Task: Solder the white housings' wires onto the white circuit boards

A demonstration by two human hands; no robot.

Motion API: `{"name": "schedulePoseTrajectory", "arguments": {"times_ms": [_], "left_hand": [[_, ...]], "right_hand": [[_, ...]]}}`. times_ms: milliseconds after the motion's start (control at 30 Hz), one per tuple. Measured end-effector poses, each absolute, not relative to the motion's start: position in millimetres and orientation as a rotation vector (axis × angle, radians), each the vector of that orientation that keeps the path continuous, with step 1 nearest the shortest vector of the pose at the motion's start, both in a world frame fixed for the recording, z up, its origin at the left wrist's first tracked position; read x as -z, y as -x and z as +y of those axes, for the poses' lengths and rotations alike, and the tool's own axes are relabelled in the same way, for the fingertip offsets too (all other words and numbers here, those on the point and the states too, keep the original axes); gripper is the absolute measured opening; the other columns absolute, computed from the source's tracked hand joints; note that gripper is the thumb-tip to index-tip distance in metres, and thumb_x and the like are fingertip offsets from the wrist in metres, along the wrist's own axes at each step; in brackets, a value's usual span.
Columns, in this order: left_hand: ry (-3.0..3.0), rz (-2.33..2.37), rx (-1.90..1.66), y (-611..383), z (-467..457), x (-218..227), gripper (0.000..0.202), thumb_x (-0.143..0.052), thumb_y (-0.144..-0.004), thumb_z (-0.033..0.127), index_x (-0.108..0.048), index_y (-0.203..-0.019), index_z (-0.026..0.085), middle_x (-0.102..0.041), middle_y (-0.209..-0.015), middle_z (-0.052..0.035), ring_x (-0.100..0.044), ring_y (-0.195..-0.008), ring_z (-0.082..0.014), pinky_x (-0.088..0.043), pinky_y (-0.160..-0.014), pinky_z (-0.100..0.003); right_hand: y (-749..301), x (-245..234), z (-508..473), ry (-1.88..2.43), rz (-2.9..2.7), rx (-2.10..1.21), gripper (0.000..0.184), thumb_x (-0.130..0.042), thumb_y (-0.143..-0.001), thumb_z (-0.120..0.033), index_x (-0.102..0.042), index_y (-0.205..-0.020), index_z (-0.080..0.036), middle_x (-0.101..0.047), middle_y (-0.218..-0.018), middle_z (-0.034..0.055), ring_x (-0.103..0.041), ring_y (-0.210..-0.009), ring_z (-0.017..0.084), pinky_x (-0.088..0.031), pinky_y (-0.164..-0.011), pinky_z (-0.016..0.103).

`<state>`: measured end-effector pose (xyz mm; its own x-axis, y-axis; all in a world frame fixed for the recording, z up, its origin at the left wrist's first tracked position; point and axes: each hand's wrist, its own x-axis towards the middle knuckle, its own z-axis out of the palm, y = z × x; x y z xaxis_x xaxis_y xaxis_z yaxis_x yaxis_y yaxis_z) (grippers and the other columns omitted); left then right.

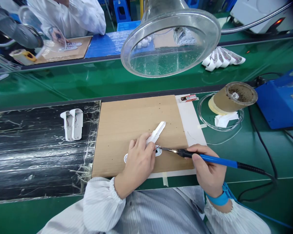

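My right hand (208, 172) is closed around a soldering iron (218, 160) with a blue handle, held like a pen. Its tip reaches left to a small white circuit board (158, 151) with a dark spot and thin wires. My left hand (139, 162) lies over that board with its fingers pressed together, holding a long white plastic housing (158, 131) that points up and to the right. The palm hides much of both pieces. Beneath them is a brown cardboard sheet (127, 117).
Two white housings (73, 125) lie on a black mat (39, 152) at left. A fume extraction hood (171, 42) hangs above. Right are a solder wire coil (200, 112), a brown cup-like holder (234, 97) and a blue soldering station (280, 100). A co-worker's sleeve (88, 16) shows across the bench.
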<state>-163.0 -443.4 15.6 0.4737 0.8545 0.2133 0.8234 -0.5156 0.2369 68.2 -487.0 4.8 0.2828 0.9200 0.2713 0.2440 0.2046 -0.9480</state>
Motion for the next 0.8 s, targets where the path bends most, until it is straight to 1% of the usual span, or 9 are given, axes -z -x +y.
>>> {"name": "schedulePoseTrajectory", "arguments": {"times_ms": [100,367,467,667,800], "left_hand": [[-2.611,1.492,-0.463,163.1,-443.2,-15.1,0.013,-0.054,-0.106,0.010,-0.063,-0.100,0.018,-0.065,-0.145,-0.0202,-0.068,-0.112,-0.0312,-0.044,-0.085,-0.043],[-2.626,1.478,-0.493,162.6,-442.1,-16.3,0.013,-0.054,-0.106,0.009,-0.062,-0.100,0.018,-0.066,-0.143,-0.0205,-0.068,-0.117,-0.0305,-0.043,-0.085,-0.042],[-2.617,1.476,-0.478,162.3,-442.1,-17.0,0.013,-0.054,-0.106,0.009,-0.063,-0.100,0.018,-0.066,-0.143,-0.0202,-0.068,-0.119,-0.0309,-0.044,-0.085,-0.042],[-2.614,1.477,-0.493,162.1,-442.2,-16.0,0.013,-0.054,-0.106,0.011,-0.063,-0.099,0.018,-0.066,-0.143,-0.0206,-0.069,-0.116,-0.0311,-0.044,-0.085,-0.042],[-2.612,1.477,-0.502,162.3,-442.2,-14.9,0.014,-0.054,-0.107,0.011,-0.063,-0.099,0.018,-0.066,-0.143,-0.0203,-0.068,-0.119,-0.0312,-0.044,-0.086,-0.042]], "right_hand": [[-67.6,-5.8,-486.5,1.302,-1.226,-0.681,0.011,-0.069,-0.097,-0.022,-0.079,-0.096,-0.024,-0.078,-0.086,0.0023,-0.075,-0.069,0.019,-0.063,-0.062,0.028],[-68.2,-3.3,-488.4,1.293,-1.230,-0.693,0.012,-0.069,-0.098,-0.021,-0.080,-0.098,-0.025,-0.078,-0.088,0.0021,-0.076,-0.072,0.019,-0.064,-0.063,0.028],[-67.9,-3.4,-487.8,1.287,-1.229,-0.696,0.012,-0.068,-0.098,-0.020,-0.079,-0.099,-0.025,-0.078,-0.089,0.0014,-0.076,-0.071,0.018,-0.063,-0.063,0.027],[-66.8,-5.1,-487.1,1.282,-1.237,-0.687,0.013,-0.068,-0.098,-0.019,-0.079,-0.099,-0.026,-0.078,-0.087,0.0000,-0.076,-0.071,0.017,-0.063,-0.064,0.025],[-67.7,-4.3,-487.9,1.282,-1.248,-0.687,0.013,-0.068,-0.098,-0.019,-0.079,-0.100,-0.026,-0.078,-0.089,-0.0001,-0.076,-0.073,0.016,-0.063,-0.065,0.023]]}}
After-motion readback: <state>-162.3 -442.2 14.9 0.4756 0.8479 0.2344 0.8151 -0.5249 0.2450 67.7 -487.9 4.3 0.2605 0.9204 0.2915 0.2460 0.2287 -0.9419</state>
